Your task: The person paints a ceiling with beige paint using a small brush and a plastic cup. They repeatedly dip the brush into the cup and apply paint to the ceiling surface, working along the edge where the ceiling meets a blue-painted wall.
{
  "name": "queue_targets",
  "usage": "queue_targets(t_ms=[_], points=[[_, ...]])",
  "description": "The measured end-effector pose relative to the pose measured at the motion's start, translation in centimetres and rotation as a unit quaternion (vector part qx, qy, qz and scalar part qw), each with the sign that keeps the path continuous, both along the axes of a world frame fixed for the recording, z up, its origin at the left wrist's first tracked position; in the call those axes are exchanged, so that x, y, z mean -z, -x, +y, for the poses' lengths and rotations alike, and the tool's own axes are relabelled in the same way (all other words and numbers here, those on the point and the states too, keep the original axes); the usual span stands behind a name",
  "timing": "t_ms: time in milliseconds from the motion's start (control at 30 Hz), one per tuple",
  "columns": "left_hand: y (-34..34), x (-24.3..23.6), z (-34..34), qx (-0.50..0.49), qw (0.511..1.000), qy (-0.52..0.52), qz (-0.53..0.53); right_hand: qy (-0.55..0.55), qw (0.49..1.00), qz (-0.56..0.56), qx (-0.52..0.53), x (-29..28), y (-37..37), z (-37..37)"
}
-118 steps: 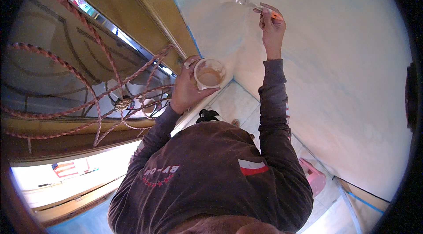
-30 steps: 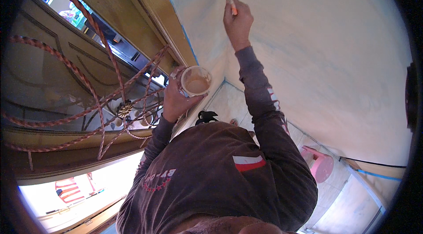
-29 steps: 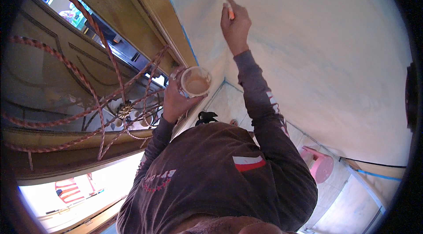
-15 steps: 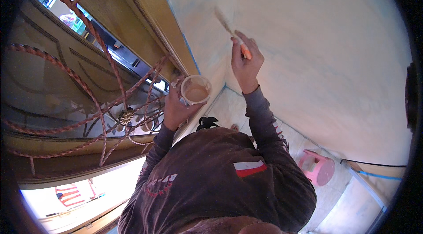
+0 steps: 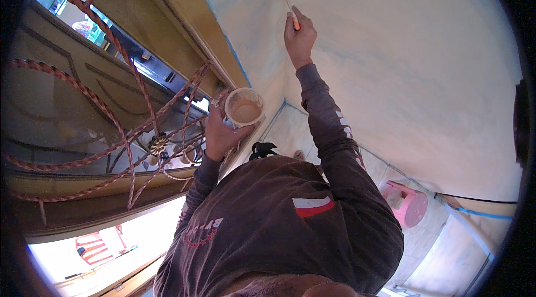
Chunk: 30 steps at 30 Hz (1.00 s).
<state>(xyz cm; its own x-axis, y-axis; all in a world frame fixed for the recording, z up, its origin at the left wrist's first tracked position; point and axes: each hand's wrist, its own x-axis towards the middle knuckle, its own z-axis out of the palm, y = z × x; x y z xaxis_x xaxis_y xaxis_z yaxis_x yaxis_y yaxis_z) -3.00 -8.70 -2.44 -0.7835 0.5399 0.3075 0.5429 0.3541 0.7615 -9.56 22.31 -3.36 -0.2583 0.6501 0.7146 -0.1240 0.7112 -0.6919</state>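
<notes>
A round white tub (image 5: 244,107) with pale, cream-coloured paint in the bottom is gripped in my left hand (image 5: 219,132), fingers and thumb around its side. Dabs of paint mark those fingers. With my arm stretched forward, my right hand (image 5: 300,40) pinches a paintbrush (image 5: 296,23) by its orange handle. The brush tip is at the inner corner of the pale wall (image 5: 402,73), seen narrow and edge-on. Whether the bristles press on the surface is hard to tell.
On my left are a brown-gold window frame (image 5: 215,34) and twisted reddish metal bars (image 5: 106,100), close to my left hand. Blue tape-like edging (image 5: 239,61) runs beside the frame. A pink stool (image 5: 412,207) stands on the tiled floor (image 5: 290,129) at the right.
My right hand has moved the brush forward and slightly left, up to the wall's corner, and turned it edge-on. The tub in my left hand has shifted a little left and forward.
</notes>
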Motion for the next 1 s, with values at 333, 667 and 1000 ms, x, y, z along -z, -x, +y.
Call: queue_targets(t_ms=[333, 667, 1000], points=[[-0.1, 0.9, -0.3, 0.004, 1.0, -0.015, -0.009, -0.04, 0.992, 0.018, -0.12, 0.2, -7.4, -9.8], [-0.5, 1.4, -1.2, 0.005, 0.997, 0.042, 0.059, 0.245, 0.884, -0.024, -0.398, 0.3, -10.0, -4.7], [-0.5, 1.6, -1.3, 0.01, 0.999, -0.021, -0.045, 0.254, 0.874, -0.028, -0.413, 1.6, -3.9, 3.6]])
